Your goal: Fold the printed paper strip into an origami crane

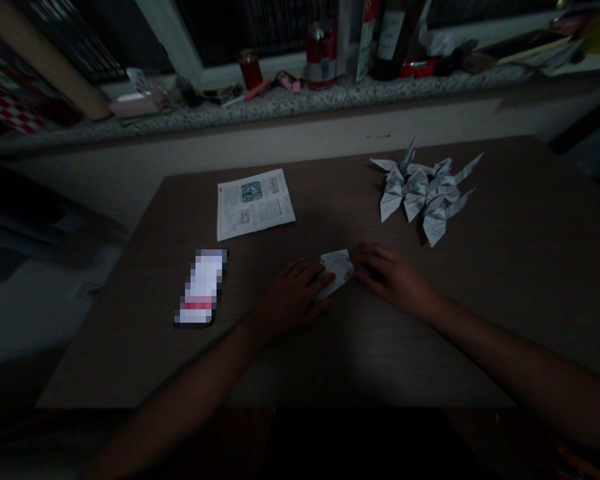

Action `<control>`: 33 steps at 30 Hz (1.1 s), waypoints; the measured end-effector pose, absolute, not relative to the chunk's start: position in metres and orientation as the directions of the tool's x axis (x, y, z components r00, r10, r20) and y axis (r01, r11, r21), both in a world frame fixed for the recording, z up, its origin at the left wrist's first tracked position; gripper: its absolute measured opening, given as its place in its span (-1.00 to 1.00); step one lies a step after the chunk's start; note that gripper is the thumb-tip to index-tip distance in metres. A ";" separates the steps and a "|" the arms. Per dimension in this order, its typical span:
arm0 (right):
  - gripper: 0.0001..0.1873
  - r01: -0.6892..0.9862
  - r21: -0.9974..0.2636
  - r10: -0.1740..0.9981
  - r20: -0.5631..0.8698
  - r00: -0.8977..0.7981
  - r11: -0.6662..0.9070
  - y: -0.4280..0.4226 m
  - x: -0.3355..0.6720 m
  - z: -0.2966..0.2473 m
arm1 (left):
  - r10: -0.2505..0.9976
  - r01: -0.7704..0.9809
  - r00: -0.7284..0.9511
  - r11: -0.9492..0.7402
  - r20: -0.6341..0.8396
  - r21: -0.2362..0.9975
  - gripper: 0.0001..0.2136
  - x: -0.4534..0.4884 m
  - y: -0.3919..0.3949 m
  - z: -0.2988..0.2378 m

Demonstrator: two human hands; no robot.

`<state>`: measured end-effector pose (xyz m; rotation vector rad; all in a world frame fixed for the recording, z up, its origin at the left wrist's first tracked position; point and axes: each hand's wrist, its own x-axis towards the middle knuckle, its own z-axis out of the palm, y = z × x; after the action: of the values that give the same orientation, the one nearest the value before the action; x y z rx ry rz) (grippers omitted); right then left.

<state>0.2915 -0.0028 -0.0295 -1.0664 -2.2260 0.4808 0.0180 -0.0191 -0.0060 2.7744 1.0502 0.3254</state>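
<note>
A small folded piece of printed paper (pixel 339 265) lies on the table between my hands. My left hand (pixel 293 293) holds its left side, with fingers resting on the paper and the thumb low by the near edge. At the right corner, the thumb and fingertips of my right hand (pixel 393 277) close on the paper's edge. Beyond my right hand stand several folded paper cranes (pixel 415 190), bunched together and made of similar printed paper. A flat printed sheet (pixel 255 203) lies farther back on the left.
A phone with a lit, blurred screen (pixel 200 290) lies on the wooden table (pixel 145 267) left of my left hand. Behind the table, a granite windowsill (pixel 280 100) bears a red can (pixel 321 57), a dark bottle (pixel 389 40), a red jar (pixel 251 70) and other clutter. The room is dim.
</note>
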 end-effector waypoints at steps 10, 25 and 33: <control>-0.61 0.685 -0.462 0.825 0.361 -0.435 0.564 -0.004 0.284 -0.036 | 0.711 0.591 0.677 -0.679 0.190 0.435 -0.66 0.022 -0.013 -0.007; -0.55 0.682 -0.527 0.862 0.329 -0.386 0.507 -0.003 0.279 -0.037 | 0.879 0.733 0.443 -0.467 0.175 0.495 -0.63 0.035 0.005 -0.019; -0.64 0.686 -0.536 0.870 0.316 -0.377 0.492 0.001 0.279 -0.037 | 0.905 0.590 0.406 -0.364 0.125 0.721 -0.55 0.041 0.003 -0.017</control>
<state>0.2793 0.0009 -0.0373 -1.2759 -2.1741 0.4275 0.0408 0.0028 -0.0170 2.0780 1.2667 0.6972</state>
